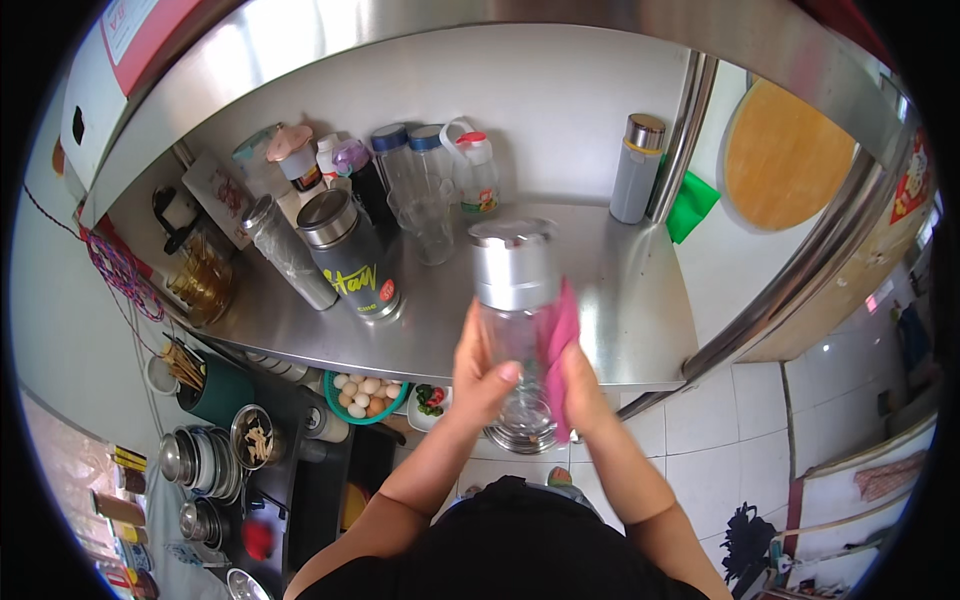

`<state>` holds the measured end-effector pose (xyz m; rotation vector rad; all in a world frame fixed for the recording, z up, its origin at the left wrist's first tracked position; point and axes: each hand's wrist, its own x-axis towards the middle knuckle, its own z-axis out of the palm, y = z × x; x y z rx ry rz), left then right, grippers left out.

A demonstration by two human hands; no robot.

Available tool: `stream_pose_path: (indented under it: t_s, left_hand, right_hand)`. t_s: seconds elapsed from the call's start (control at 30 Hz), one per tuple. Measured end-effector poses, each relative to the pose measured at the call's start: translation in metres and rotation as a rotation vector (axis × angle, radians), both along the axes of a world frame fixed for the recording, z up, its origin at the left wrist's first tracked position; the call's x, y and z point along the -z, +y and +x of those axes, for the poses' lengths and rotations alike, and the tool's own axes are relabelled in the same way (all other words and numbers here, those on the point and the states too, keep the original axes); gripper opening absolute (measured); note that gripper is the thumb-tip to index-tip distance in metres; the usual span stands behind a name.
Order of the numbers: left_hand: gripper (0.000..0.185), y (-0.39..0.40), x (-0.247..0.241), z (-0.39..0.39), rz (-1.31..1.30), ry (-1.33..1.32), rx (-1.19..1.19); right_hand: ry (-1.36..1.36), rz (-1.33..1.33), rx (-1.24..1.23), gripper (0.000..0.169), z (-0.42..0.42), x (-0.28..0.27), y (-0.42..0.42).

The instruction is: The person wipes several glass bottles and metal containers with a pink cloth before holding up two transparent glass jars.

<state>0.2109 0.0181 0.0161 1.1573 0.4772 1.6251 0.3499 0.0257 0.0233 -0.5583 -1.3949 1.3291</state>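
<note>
A clear bottle [516, 330] with a silver metal lid [513, 266] is held upright before me, slightly blurred. My left hand [480, 375] grips its left side, thumb across the front. On the other side, my right hand [586, 390] presses a magenta cloth [561, 349] against the bottle wall. Behind the bottle spreads a stainless steel shelf [600, 300]. A dark grey tumbler [346, 262] with yellow lettering stands on it to the left, beside a plastic-wrapped silver flask [289, 255]. Clear drinking glasses [431, 232] are farther back.
At the shelf's right rear stands a grey flask [637, 172]. Along the back wall are blue-lidded bottles [390, 150] and a red-capped bottle [477, 172]. Lower left are a teal basket [330, 397] of eggs and stacked metal bowls [196, 461]. A steel post [686, 135] rises at right.
</note>
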Motion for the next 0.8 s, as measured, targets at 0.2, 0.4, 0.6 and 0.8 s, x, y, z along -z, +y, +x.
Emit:
stream_pose_path:
  t_s: [0.2,0.4,0.6,0.8]
  left_hand:
    - [0.104,0.008,-0.004,-0.012,0.113,0.157,-0.254]
    - [0.091,-0.010,-0.005,0.005,0.110,0.192,-0.346]
    - [0.100,-0.025,0.016,-0.001,0.023,-0.020,0.092]
    - [0.103,-0.026,0.035,0.025,0.126,-0.059,-0.070]
  right_hand:
    - [-0.162,0.191,0.154,0.092,-0.016,0.019,-0.032]
    - [-0.332,0.420,0.382,0.076,-0.005,-0.012,-0.023]
    - [-0.355,0.880,0.419,0.071,-0.008,-0.027,-0.020]
    - [-0.095,0.298,-0.237,0.074,0.016,-0.068,0.015]
